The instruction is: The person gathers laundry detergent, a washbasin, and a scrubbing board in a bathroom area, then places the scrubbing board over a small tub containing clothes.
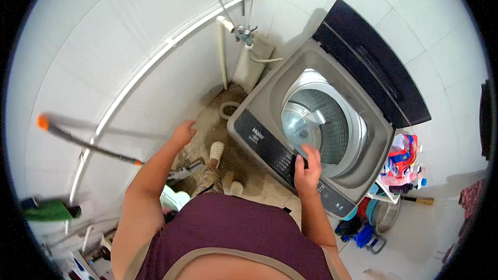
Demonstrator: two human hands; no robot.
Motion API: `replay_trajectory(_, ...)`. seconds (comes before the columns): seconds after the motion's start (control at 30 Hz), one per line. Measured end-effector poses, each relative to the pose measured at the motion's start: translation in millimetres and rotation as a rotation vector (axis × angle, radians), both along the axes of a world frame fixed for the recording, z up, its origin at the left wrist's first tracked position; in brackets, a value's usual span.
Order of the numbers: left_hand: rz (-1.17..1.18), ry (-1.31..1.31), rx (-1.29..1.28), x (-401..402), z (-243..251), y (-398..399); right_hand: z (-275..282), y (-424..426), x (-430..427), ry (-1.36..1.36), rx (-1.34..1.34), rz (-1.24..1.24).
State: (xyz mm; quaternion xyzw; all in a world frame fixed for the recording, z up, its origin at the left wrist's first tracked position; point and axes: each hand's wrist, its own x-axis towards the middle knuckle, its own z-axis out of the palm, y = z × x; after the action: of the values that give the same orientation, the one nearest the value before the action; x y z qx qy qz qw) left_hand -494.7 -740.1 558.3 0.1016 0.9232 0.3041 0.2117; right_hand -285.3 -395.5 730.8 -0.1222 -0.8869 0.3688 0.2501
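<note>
A top-loading Haier washing machine (pixel 268 101) stands before me with its dark lid (pixel 373 62) raised. Inside, the metal drum (pixel 336 128) shows, with no laundry visible in it. My right hand (pixel 308 169) is over the front control panel (pixel 260 140), fingers bent and apart, holding nothing; whether a fingertip touches the panel I cannot tell. My left hand (pixel 184 133) hangs in the air left of the machine, fingers loosely bent, with nothing seen in it.
Behind the machine's left corner are a metal tap (pixel 245 35) and a white pipe (pixel 222 58). A long black handle with orange ends (pixel 89 146) leans at left. Detergent bags (pixel 402 155), basins (pixel 383 214) and a blue brush-like item (pixel 362 236) lie at right.
</note>
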Motion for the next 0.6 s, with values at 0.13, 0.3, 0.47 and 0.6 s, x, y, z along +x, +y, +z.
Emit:
replay_trajectory(0.13, -0.294, 0.165, -0.103, -93.7, 6.2, 69.2, 3.5, -3.4, -22.0, -0.002, 0.068, -0.072)
replay_trajectory(0.3, -0.431, 0.246, -0.027, -184.9, 12.9, 149.6, 0.9, -7.1, -40.9, -0.156, 0.096, -0.373)
replay_trajectory(0.47, -0.513, 0.469, 0.053, -266.1, -38.1, 224.5, 2.2, -12.7, -50.7, -0.335, 0.162, -0.565)
replay_trajectory(0.6, -0.582, 0.496, 0.052, -328.6, -104.3, 271.7, 7.2, -18.0, -61.8, -0.370, 0.188, -0.662)
